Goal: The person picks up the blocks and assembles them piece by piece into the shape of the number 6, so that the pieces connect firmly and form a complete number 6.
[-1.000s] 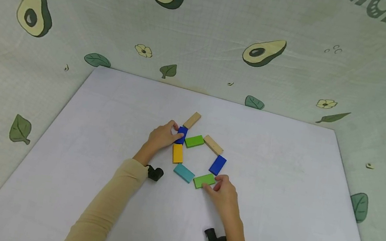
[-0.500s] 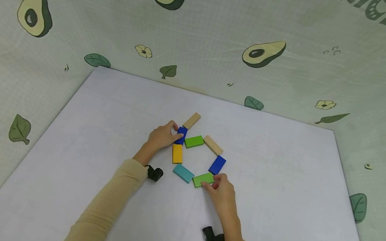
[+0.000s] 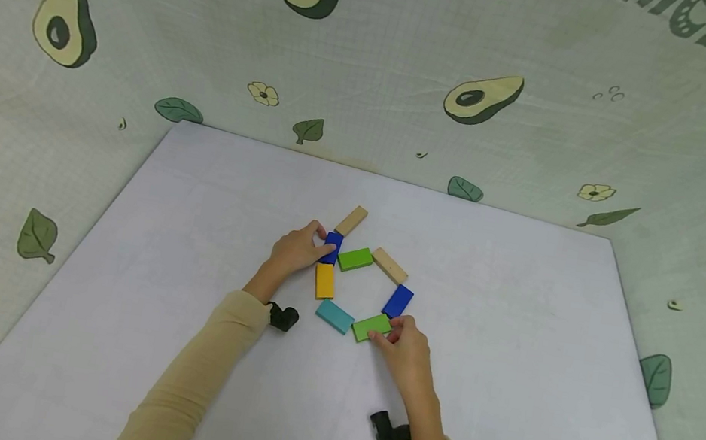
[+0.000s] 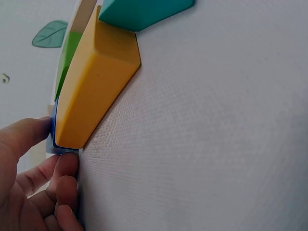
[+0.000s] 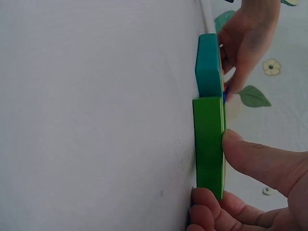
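Observation:
My left hand [image 3: 298, 246] pinches a blue block [image 3: 333, 246] on the white tabletop. A yellow block [image 3: 325, 281] touches its near end; in the left wrist view the yellow block [image 4: 96, 82] hides most of the blue one. At the near right of the ring, my right hand [image 3: 408, 354] pinches a light green block [image 3: 370, 327] between thumb and fingers. The right wrist view shows that green block [image 5: 209, 144] lying against the teal block [image 5: 209, 65]. A second blue block [image 3: 398, 300], a wooden block [image 3: 390, 265] and another green block [image 3: 355, 258] complete the loop.
Another wooden block [image 3: 351, 220] points away from the far end of the held blue one. White tabletop [image 3: 511, 350] surrounds the blocks. Behind it hangs a cloth [image 3: 376, 64] printed with avocados. Black wrist cameras [image 3: 390, 431] sit near both sleeves.
Over the last second, my right hand and the green block have shifted very slightly to the left, towards the teal block. My left hand stays on the blue block.

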A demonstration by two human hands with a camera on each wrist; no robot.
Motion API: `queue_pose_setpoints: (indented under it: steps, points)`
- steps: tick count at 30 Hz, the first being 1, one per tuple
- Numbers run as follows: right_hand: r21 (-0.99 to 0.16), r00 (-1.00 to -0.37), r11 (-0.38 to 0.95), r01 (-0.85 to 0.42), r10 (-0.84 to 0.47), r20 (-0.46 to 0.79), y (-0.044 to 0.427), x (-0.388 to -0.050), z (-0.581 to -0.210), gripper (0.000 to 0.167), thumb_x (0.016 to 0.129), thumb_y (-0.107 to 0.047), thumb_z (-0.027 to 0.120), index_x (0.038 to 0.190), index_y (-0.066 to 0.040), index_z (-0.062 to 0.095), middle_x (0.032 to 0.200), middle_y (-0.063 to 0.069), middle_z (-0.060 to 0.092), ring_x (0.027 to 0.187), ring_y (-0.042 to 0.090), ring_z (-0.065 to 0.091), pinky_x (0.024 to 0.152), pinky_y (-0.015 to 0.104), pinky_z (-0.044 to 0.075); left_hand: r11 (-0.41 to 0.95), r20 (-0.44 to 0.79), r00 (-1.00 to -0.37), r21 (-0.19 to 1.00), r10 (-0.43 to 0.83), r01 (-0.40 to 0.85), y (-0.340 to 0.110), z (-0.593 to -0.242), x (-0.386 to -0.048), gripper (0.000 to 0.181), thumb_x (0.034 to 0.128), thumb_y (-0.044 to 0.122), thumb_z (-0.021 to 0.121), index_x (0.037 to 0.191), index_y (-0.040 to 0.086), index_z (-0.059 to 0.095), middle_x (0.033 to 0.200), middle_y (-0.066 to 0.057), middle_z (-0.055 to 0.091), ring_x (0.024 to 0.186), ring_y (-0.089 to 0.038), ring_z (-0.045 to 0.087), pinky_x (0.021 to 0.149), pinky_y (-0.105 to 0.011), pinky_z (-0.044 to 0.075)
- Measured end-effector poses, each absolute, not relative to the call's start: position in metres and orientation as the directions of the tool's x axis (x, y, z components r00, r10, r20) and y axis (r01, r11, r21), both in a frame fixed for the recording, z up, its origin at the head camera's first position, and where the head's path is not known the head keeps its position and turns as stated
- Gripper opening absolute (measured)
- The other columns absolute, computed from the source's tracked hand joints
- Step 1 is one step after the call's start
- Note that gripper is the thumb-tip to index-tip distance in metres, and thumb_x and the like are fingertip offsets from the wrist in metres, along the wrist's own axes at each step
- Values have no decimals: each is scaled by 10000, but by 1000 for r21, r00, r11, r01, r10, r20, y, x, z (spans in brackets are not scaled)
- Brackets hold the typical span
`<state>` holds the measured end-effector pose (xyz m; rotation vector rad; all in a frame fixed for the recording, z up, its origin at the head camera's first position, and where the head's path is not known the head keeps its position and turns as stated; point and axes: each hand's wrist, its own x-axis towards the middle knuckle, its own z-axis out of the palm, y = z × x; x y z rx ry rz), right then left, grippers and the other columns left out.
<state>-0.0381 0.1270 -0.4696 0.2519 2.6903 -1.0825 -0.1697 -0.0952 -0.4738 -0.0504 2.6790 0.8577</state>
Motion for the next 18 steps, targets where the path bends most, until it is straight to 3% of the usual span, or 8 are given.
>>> queue_pose_setpoints:
  steps: [18]
  points:
    - [-671,-960,704,232,53,-276,131,-35,-470,388,841,-238,687,1080,23,528,766,60,564,653,141,474,569,247,377,802,-295,-954,581,46,-141,-93,-478,-163,401,910,423,547,1176,125,509,866,-85,611,690,-205,534,588,-258,370]
